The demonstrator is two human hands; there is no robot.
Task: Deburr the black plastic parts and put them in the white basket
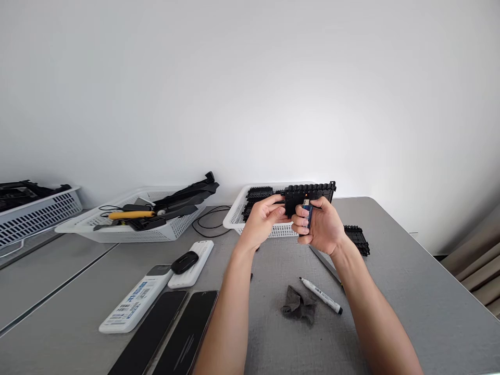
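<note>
My left hand (pixel 264 216) pinches the left end of a black ribbed plastic part (pixel 294 200), raised above the table in front of a white basket. Wrapped in my right hand (pixel 322 226) is a blue lighter (pixel 307 213), held upright. A small orange flame shows at its top, close to the face of the plastic part. My right fingers cover much of the lighter.
Behind my hands, a white basket (pixel 233 216) holds similar black parts. Another white basket (pixel 156 234) carries black strips and a yellow-handled tool. Nearer lie a marker (pixel 321 295), a grey cloth (pixel 299 305), two phones (pixel 183 333), power banks (pixel 130 307) and another black part (pixel 357 239).
</note>
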